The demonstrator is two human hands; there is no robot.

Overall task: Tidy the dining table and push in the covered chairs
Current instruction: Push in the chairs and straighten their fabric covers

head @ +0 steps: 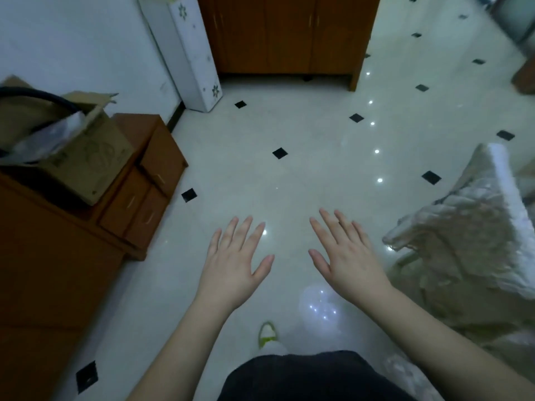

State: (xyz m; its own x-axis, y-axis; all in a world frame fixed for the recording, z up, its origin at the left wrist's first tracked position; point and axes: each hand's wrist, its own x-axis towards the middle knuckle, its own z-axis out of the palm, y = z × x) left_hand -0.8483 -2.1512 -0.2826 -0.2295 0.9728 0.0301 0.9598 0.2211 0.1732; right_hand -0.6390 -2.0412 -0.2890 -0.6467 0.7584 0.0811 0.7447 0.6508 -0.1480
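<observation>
Pale tiled floor with small black diamonds, brown cabinet and cardboard box off beyond the left hand. Covered chair just beside the right hand, untouched, wrapped in loose shiny plastic. Probably slippery and crinkly over a stiff frame; best taken at the top rail. Both hands out, palms down, fingers spread, holding nothing.

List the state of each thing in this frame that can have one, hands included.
Left hand: open, fingers spread, holding nothing.
Right hand: open, fingers spread, holding nothing.
Covered chair: wrapped in plastic, untouched, at the right.
Cardboard box: flaps open, on the wooden cabinet.
Cabinet drawers: closed.
Tall cupboard: doors closed.
</observation>
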